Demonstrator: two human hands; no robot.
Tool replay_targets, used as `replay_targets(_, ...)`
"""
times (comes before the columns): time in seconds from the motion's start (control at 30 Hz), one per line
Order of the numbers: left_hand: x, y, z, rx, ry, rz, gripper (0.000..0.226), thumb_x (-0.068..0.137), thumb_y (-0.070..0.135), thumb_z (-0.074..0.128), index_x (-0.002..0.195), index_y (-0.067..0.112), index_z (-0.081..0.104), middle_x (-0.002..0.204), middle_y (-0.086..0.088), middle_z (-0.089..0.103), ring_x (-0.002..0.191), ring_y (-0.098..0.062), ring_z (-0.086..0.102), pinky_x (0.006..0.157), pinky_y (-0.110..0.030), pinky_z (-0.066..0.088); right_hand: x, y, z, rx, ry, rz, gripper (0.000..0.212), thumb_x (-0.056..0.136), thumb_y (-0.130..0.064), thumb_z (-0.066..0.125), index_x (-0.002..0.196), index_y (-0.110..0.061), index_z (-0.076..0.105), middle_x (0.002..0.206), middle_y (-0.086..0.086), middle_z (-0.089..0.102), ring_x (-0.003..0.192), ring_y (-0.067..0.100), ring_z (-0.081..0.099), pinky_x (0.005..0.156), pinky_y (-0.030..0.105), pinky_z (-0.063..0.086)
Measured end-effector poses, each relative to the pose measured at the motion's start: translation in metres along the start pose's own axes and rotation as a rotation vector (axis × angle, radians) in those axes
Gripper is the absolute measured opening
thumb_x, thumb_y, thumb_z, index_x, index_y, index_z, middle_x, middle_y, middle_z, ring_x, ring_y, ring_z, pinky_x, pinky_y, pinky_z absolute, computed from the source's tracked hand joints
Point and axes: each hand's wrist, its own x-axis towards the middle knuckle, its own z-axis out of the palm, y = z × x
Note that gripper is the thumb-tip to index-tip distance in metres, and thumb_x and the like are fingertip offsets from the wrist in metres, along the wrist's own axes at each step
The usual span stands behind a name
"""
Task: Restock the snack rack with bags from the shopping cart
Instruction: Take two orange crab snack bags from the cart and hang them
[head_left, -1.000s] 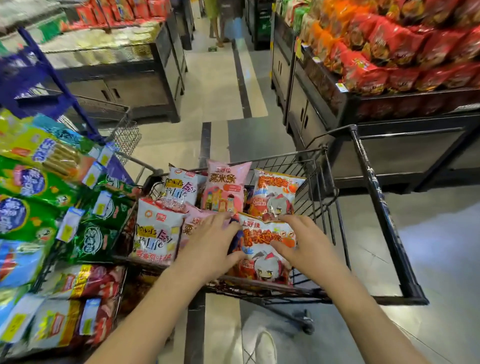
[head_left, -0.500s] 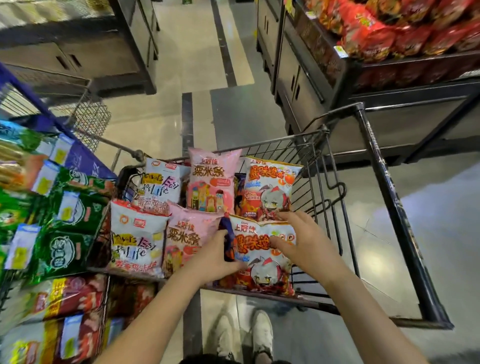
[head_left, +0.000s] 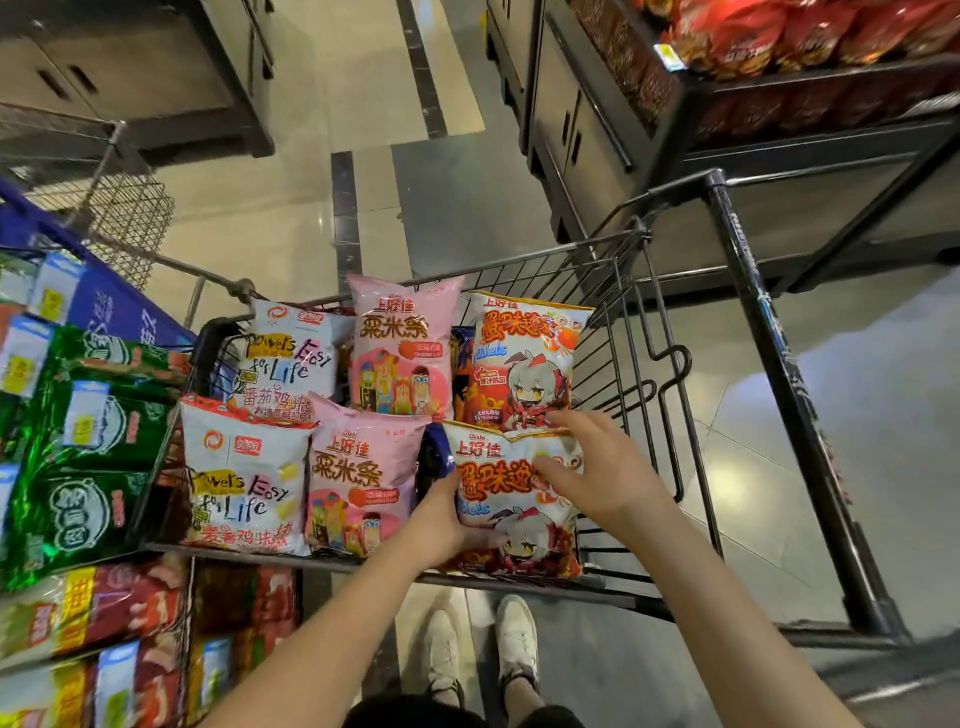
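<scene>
The wire shopping cart (head_left: 652, 332) holds two rows of snack bags. The near row has a white "Easy Life" bag (head_left: 244, 478), a pink bag (head_left: 358, 478) and an orange-and-white cartoon bag (head_left: 511, 499). My left hand (head_left: 441, 519) grips that cartoon bag's left edge, fingers tucked behind it. At its upper right corner, my right hand (head_left: 597, 467) has its thumb on the front and fingers over the top edge. The snack rack (head_left: 104, 312) stands at the left, hung with green bags (head_left: 83, 499) and red bags (head_left: 119, 603).
The cart's black handle bar (head_left: 779, 395) runs along the right. A dark display stand (head_left: 597, 135) topped with red bags is beyond the cart. A second dark stand (head_left: 156, 78) is far left. Grey tiled floor lies between them. My shoes (head_left: 478, 654) are under the cart.
My left hand slid off the pink bag to the cartoon bag's left edge. The right hand stayed on its upper right corner. The view tilted down and closer.
</scene>
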Motion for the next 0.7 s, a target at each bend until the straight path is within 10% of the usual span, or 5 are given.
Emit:
replay_targets(0.33, -0.007, 0.011, -0.009, -0.13, 0.044, -0.013, 0.052, 0.08, 0.022, 0.089, 0.124, 0.027, 0.062, 0.108, 0.016, 0.074, 0.092, 0.014, 0.068, 0.079, -0.006, 0.051, 0.007, 0.004, -0.014, 0.069, 0.071, 0.013, 0.056, 0.099, -0.041, 0.063, 0.15, -0.026, 0.046, 0.149, -0.003, 0.047, 0.134, 0.015, 0.047, 0.101, 0.027, 0.041)
replay_targets(0.5, -0.009, 0.021, -0.032, -0.239, 0.082, 0.001, 0.07, 0.07, 0.048, 0.093, 0.131, 0.035, 0.062, 0.122, 0.013, 0.075, 0.115, -0.009, 0.07, 0.104, -0.037, 0.053, 0.014, 0.002, -0.023, 0.148, 0.126, 0.012, 0.052, 0.1, -0.04, 0.063, 0.147, -0.023, 0.05, 0.139, -0.003, 0.054, 0.126, 0.009, 0.051, 0.096, 0.02, 0.037)
replay_targets(0.7, -0.011, 0.037, -0.062, -0.321, 0.183, -0.024, 0.087, 0.053, 0.064, 0.095, 0.128, 0.036, 0.062, 0.119, 0.006, 0.076, 0.109, -0.017, 0.073, 0.101, -0.045, 0.056, 0.033, 0.004, -0.025, 0.216, 0.132, 0.087, 0.054, 0.099, -0.038, 0.063, 0.148, -0.019, 0.048, 0.138, 0.001, 0.056, 0.123, 0.01, 0.053, 0.095, 0.022, 0.043)
